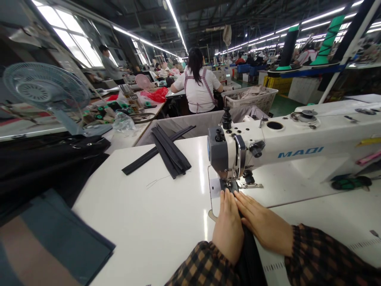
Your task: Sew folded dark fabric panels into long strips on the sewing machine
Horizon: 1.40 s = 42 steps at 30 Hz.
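With a clock face laid over the view, twelve at the far edge, the black cloth strip (252, 258) lies at five o'clock from the centre, on the white table (139, 226). Its far end is at the presser foot (228, 183) of the sewing machine (285, 131); its near part runs out of view at the bottom.

The person's left hand (228, 234) lies flat on the cloth, fingers straight and together, pointing to twelve. The right hand (264, 222) is also flattened, fingers aimed at ten — neither looks curled around anything; both seem to press down and guide.

The strip looks light, soft and limp, hardly fragile, though its layers may slide over one another or over the smooth tabletop. Flat fingertips along both edges, just on the near side of the foot, seem the best hold; pinching might pucker it.

Its long axis runs from between five and six o'clock to between eleven and twelve, the far end pointing at the foot. At ten from the hands, well apart from them, lie loose black strips (171, 153) — crossed, at differing angles.
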Each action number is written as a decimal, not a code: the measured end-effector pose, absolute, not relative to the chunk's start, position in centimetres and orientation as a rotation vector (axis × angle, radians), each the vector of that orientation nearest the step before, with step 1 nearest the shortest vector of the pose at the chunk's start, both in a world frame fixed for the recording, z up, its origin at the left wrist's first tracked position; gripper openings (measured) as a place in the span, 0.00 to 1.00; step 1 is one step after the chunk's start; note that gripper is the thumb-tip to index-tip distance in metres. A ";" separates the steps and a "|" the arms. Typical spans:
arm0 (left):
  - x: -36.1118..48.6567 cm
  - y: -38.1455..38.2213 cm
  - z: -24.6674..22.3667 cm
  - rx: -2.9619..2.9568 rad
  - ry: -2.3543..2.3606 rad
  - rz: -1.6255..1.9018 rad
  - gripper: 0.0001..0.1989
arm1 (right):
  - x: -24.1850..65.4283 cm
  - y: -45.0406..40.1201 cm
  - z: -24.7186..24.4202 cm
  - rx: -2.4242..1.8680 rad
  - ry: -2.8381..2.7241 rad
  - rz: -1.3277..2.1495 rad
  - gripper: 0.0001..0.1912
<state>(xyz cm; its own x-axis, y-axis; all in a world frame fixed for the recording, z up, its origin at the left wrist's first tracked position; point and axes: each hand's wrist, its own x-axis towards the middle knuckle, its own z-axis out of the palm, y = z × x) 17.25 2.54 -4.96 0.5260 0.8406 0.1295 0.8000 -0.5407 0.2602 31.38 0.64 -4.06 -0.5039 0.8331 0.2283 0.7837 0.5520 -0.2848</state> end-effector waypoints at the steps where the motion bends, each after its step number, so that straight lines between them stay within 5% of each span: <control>1: 17.1 2.4 -4.8 2.591 1.393 0.367 0.31 | 31.4 0.6 -4.1 -1.328 -2.461 0.200 0.27; 10: 15.5 1.3 -3.0 2.291 1.375 0.579 0.20 | 31.4 -0.1 -4.2 -1.356 -2.515 0.115 0.25; 42: 16.7 2.7 -4.3 2.714 1.353 0.322 0.29 | 31.4 0.5 -3.6 -1.304 -2.472 0.222 0.26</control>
